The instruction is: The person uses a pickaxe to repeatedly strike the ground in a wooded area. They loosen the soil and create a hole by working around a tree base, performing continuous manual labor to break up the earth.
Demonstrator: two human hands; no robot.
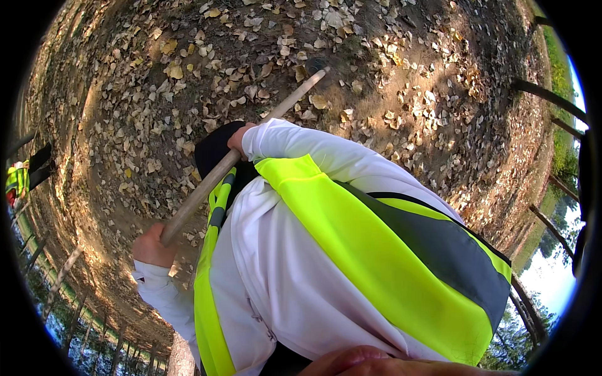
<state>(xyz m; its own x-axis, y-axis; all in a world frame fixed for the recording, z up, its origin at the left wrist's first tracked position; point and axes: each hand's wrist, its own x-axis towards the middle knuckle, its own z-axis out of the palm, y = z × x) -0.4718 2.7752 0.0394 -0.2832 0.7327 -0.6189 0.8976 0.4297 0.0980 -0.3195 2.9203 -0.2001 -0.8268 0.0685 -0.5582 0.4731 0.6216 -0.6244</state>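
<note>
A long, pale wooden pole [204, 191] runs slantwise in front of me, from the lower left up to the leafy ground. My left hand [153, 247] is closed around its near end. Farther along, my right hand [238, 139] grips the pole with the arm reaching across my body. The far end comes down among the leaves, next to a small dark patch; whether a tool head sits there I cannot tell. White sleeves cover both arms, and a yellow-green vest with grey bands [364, 244] hangs over my white top.
Dry fallen leaves [175, 69] and bare brown soil cover the ground, with patches of sun and shade. Thin tree trunks [545, 97] stand at the right and lower left. A person in a bright vest [19, 178] is at the far left edge.
</note>
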